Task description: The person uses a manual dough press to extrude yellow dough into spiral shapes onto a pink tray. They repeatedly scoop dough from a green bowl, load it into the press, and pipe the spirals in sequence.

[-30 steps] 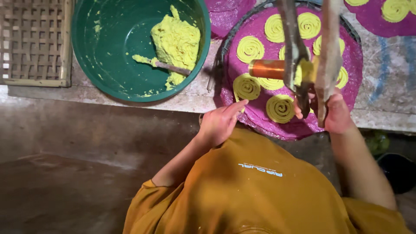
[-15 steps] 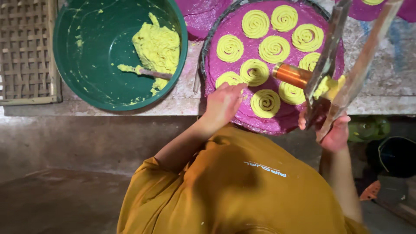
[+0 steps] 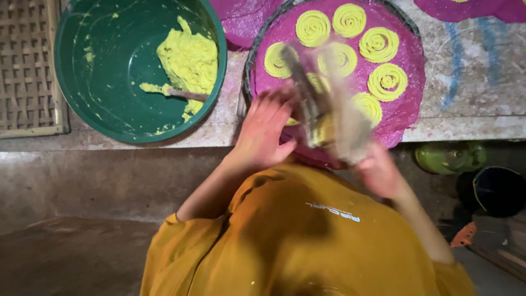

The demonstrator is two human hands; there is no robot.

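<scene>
The press (image 3: 323, 118) is a long tool, blurry here, and it sits in the air just over the near edge of the round pink tray (image 3: 408, 104). It has two long handles and some yellow dough at the bottom. The right hand (image 3: 378, 170) is under the lower end of the press and looks closed around one handle, but the blur makes it hard to be sure how tight the hold is. The left hand (image 3: 266, 129) is just beside the press with its fingers spread wide, over the near left edge of the tray. I cannot tell if it is touching the press or the tray. The tray is covered with a pink cloth, and yellow dough spirals (image 3: 388, 81) lie on it in rows, each one apart from the next. To the left of the tray stands a big green bowl (image 3: 82, 98) with a lump of yellow dough (image 3: 189, 57) inside and a small stick (image 3: 186, 94) poking into it. A woven mat (image 3: 24, 66) lies at the far left. The person wears an orange shirt (image 3: 296, 241). All these things rest on a stone ledge (image 3: 471, 77).
</scene>
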